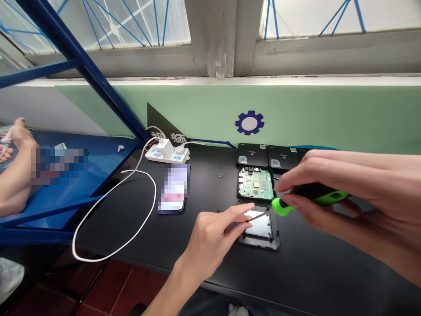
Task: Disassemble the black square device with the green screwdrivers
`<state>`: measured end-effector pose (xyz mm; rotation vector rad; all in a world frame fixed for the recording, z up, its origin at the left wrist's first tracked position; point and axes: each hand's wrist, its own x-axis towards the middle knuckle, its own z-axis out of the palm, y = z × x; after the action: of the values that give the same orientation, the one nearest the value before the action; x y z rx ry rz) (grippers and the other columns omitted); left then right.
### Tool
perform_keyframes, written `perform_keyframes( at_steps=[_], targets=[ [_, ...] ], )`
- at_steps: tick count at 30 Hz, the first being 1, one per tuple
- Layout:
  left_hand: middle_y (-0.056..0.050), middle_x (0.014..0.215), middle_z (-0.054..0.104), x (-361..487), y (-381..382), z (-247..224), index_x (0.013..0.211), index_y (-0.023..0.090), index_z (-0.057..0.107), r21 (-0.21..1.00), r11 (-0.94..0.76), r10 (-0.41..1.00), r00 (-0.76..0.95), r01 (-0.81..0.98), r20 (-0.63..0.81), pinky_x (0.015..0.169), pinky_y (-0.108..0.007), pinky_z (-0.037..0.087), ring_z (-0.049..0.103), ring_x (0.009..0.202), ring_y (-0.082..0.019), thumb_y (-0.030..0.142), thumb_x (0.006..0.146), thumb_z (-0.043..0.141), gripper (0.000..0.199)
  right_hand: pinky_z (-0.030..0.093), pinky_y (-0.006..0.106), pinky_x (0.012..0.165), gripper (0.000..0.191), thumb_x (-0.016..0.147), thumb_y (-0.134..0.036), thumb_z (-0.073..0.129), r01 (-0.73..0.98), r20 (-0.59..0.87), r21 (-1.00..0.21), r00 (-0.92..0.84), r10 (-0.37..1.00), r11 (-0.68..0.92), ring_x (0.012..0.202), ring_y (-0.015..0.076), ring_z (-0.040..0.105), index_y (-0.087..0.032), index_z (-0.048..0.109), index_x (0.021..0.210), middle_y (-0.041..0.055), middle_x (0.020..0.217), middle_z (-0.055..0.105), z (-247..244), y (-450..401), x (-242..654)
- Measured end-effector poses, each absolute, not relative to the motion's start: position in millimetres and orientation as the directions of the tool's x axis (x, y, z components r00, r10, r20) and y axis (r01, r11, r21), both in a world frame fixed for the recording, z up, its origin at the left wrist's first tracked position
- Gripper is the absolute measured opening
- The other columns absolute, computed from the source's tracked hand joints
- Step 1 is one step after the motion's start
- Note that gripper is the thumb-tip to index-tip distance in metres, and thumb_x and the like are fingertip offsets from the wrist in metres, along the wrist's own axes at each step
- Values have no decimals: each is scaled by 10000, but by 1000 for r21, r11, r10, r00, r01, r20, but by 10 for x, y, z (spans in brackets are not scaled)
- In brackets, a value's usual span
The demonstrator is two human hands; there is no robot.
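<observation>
Two hands work low over the tabletop (305,272), the right hand (342,197) with fingers (324,163) wrapped round a green-and-black screwdriver (309,197) beside the exposed circuit board (255,184), the left hand (210,239) narrowly pinching a thin strip (256,216) above the flat-laid, reachable metal plate (259,226).

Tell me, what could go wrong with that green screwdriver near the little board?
The screwdriver in the right hand is close to the circuit board, so a slip might scratch it. The tiny screws lying loose on the black table could roll away and get lost.
</observation>
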<state>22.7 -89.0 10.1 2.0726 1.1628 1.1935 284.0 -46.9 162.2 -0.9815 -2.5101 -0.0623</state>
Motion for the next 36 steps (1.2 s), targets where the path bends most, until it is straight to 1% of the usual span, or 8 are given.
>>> perform_keyframes(
  at_steps=[3, 10, 15, 21, 26, 30, 33, 36],
  targets=[
    [48, 1055, 926, 310, -836, -3, 1424, 259, 760, 659, -547, 831, 239, 517, 502, 776, -208, 646, 889, 843, -155, 134, 1053, 867, 406, 445, 214, 574, 168, 1205, -335, 537, 590, 374, -197, -693, 616, 783, 631, 85, 562, -283, 682, 1140, -25, 975, 701, 1554, -433, 2776],
    [18, 1100, 922, 423, -782, -70, 1377, 248, 782, 650, -472, 871, 202, 596, 448, 803, -232, 658, 900, 909, -185, 90, 1047, 844, 371, 409, 337, 581, 203, 1213, -291, 506, 563, 344, -147, -742, 575, 814, 620, 130, 567, -214, 673, 1128, 0, 937, 608, 1383, -391, 2663],
    [-3, 1068, 916, 452, -789, -66, 1369, 235, 798, 640, -431, 893, 198, 636, 405, 822, -255, 669, 893, 877, -207, 70, 1020, 861, 392, 353, 348, 580, 159, 1197, -275, 537, 573, 300, -156, -748, 592, 804, 639, 125, 529, -229, 618, 1068, -13, 943, 581, 1317, -374, 2669],
    [-5, 972, 877, 462, -777, -89, 1374, 239, 803, 620, -425, 897, 218, 660, 384, 822, -275, 657, 848, 802, -201, 107, 1085, 777, 319, 338, 341, 583, 146, 1134, -163, 557, 573, 269, -148, -761, 590, 806, 656, 129, 505, -217, 629, 1020, -6, 936, 576, 1293, -379, 2658],
    [-27, 1180, 868, 390, -831, -69, 1360, 246, 794, 675, -397, 915, 206, 623, 348, 832, -287, 646, 754, 723, -155, 142, 1095, 773, 285, 313, 368, 569, 221, 1134, -109, 510, 531, 313, -55, -795, 519, 846, 654, 148, 515, -177, 685, 1019, 8, 888, 578, 1365, -383, 2585],
    [-15, 1261, 823, 297, -955, -48, 1334, 281, 808, 720, -312, 941, 98, 620, 323, 698, -264, 593, 603, 607, -97, 210, 1069, 830, 275, 341, 368, 563, 244, 1149, -128, 492, 539, 349, -4, -788, 507, 842, 618, 153, 531, -172, 693, 1018, 3, 856, 562, 1363, -361, 2562],
    [-5, 1193, 767, 272, -1053, -30, 1306, 291, 833, 728, -251, 957, 53, 638, 284, 600, -257, 529, 535, 567, -71, 268, 1025, 891, 288, 382, 383, 565, 228, 1153, -170, 496, 582, 353, 19, -765, 539, 813, 587, 170, 581, -180, 693, 1040, 1, 850, 573, 1335, -357, 2584],
    [14, 1106, 725, 303, -1128, -31, 1307, 294, 840, 744, -226, 969, 65, 628, 240, 604, -255, 515, 543, 585, -73, 248, 989, 926, 334, 399, 396, 561, 229, 1157, -199, 499, 596, 323, 30, -766, 556, 803, 575, 187, 607, -204, 668, 1001, -1, 843, 583, 1325, -363, 2613]
  ],
)
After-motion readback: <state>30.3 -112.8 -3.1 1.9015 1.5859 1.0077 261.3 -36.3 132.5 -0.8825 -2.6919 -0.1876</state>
